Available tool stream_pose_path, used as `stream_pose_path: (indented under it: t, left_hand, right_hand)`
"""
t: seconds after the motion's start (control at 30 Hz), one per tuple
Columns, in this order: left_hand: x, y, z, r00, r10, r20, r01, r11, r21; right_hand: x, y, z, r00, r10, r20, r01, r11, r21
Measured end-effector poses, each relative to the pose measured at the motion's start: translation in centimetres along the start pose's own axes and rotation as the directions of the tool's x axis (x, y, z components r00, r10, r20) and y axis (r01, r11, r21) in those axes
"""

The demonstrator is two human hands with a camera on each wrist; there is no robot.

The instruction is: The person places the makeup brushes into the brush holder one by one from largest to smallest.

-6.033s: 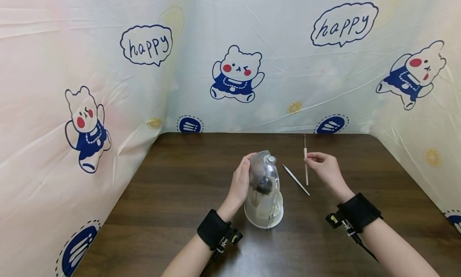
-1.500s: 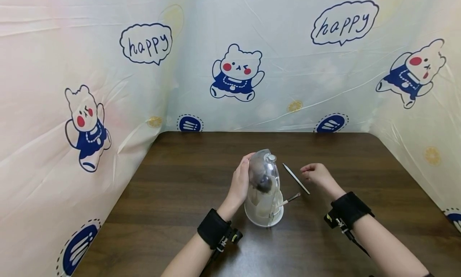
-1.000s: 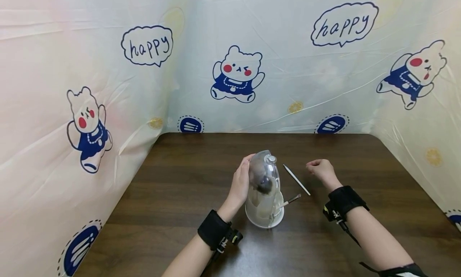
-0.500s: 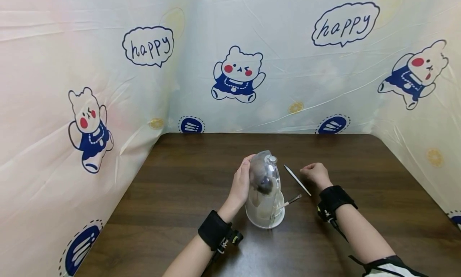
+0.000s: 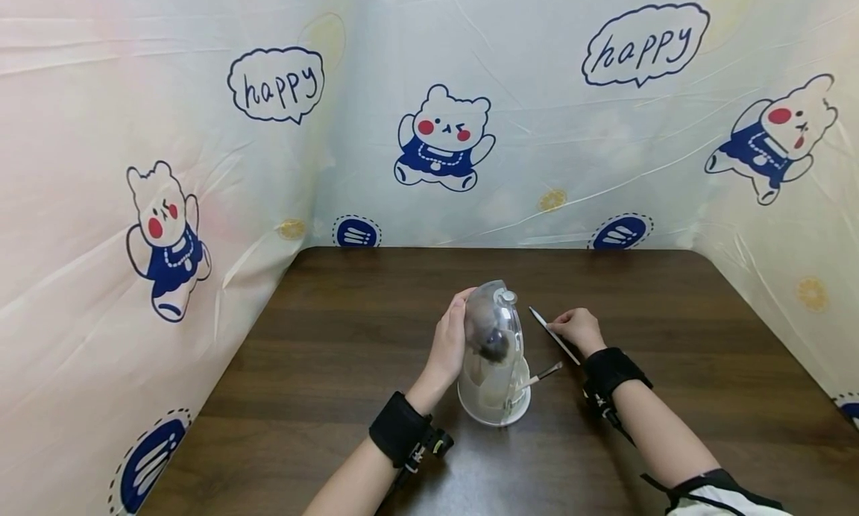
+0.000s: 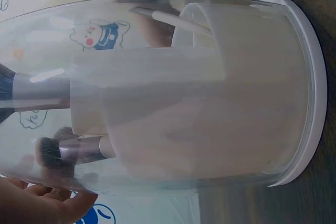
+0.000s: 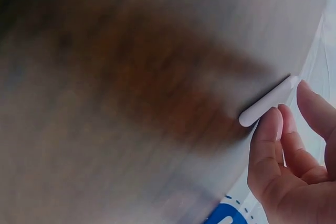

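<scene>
My left hand [image 5: 444,344] grips the upper side of the clear domed cover [image 5: 475,315] of a makeup brush holder [image 5: 493,419], fingers and thumb at its edge. Inside stand fluffy dark-haired makeup brushes [image 6: 79,150] in white cups. A thin, pale-handled brush [image 5: 540,374] leans out of the holder's right side, bristles outward. My right hand [image 5: 579,329] is at a slim white pencil-like stick [image 5: 555,337] lying on the table. In the right wrist view, fingertips [image 7: 272,121] lie right beside the stick, and the thumb is spread apart from them near its far end.
The dark wooden table [image 5: 349,352] has a cloth backdrop [image 5: 349,158] printed with bears along its back and sides. Black wrist straps with small cameras and cables sit on both forearms.
Six seconds ago my right hand held the thin brush upright; now that brush leans in the holder. My right hand has since moved left and down to the white stick. My left hand stayed put.
</scene>
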State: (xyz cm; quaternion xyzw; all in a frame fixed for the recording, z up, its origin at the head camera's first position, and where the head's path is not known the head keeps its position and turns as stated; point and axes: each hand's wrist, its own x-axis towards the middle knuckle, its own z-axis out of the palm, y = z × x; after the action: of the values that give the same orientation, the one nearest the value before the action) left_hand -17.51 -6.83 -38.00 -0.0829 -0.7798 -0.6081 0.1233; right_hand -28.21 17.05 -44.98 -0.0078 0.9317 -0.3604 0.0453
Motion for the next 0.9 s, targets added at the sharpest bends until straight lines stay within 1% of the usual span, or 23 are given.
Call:
stream_pose_path:
  t: [0.33, 0.5, 0.73, 0.9]
  left_hand:
    - [0.00, -0.02, -0.07, 1.000, 0.008, -0.011, -0.008, 1.000, -0.002]
    - [0.02, -0.11, -0.10, 1.000, -0.002, -0.004, 0.002, 1.000, -0.006]
    - [0.10, -0.21, -0.10, 1.000, -0.002, 0.002, 0.002, 1.000, 0.002]
    - [-0.02, -0.13, -0.13, 1.000, -0.002, 0.003, 0.002, 1.000, 0.004]
  right_hand:
    - [0.18, -0.18, 0.43, 1.000, 0.001, -0.006, -0.001, 1.000, -0.023]
    - [0.30, -0.06, 0.58, 1.000, 0.010, -0.002, -0.010, 0.999, -0.041]
    - [0.13, -0.19, 0.51, 1.000, -0.004, 0.005, 0.005, 0.999, -0.054]
    - [0.01, -0.31, 0.49, 1.000, 0.016, 0.019, -0.015, 0.999, -0.049]
